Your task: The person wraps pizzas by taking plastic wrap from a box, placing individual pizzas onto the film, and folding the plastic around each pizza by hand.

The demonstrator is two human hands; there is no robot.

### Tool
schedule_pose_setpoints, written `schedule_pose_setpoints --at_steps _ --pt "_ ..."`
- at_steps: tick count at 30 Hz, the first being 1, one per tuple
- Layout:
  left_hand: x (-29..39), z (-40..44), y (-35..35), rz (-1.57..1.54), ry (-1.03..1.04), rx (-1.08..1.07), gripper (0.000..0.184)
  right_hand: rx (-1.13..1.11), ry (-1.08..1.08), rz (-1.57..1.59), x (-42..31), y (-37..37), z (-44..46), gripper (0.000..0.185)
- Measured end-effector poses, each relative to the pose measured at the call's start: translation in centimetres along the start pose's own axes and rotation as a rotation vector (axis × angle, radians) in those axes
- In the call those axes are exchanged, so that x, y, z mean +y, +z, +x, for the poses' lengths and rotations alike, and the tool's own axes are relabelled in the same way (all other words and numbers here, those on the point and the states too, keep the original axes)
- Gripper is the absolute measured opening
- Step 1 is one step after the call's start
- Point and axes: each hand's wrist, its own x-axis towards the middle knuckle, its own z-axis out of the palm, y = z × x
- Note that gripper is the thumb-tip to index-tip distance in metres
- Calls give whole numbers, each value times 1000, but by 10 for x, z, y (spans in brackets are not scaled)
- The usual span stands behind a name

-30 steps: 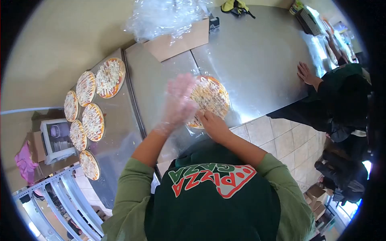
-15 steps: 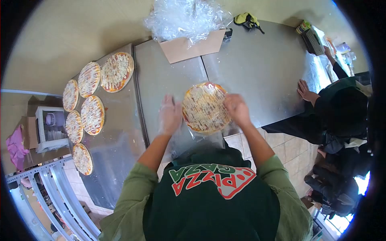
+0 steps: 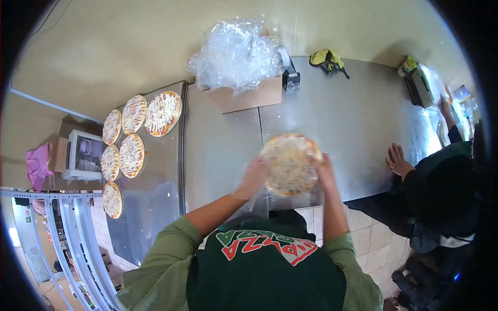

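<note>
Observed holding a pizza (image 3: 290, 167) by opposite edges — left hand (image 3: 253, 175) on the left, right hand (image 3: 325, 172) on the right, both partly curled against the rim, exact finger closure blurred. Located over the near part of the steel table (image 3: 353, 119), well right of six topped discs (image 3: 131, 155) and nearer than the cardboard box (image 3: 254, 97).

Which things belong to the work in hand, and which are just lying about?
In hand:
pizza, between left hand and right hand
likely also clear plastic, cardboard box, six other pizzas

Apparently lying about:
yellow-and-black item
pink item
</note>
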Motion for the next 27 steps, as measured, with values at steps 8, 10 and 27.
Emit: schedule_pose_setpoints --at_steps 8,10,27 --pt "195 145 -101 308 366 939 37 613 -379 -1154 -46 -156 31 59" --pt "183 172 -142 250 431 895 34 639 -408 -1264 -50 -129 19 60" --pt "143 159 -164 845 121 184 26 207 -757 -875 -116 30 14 55"
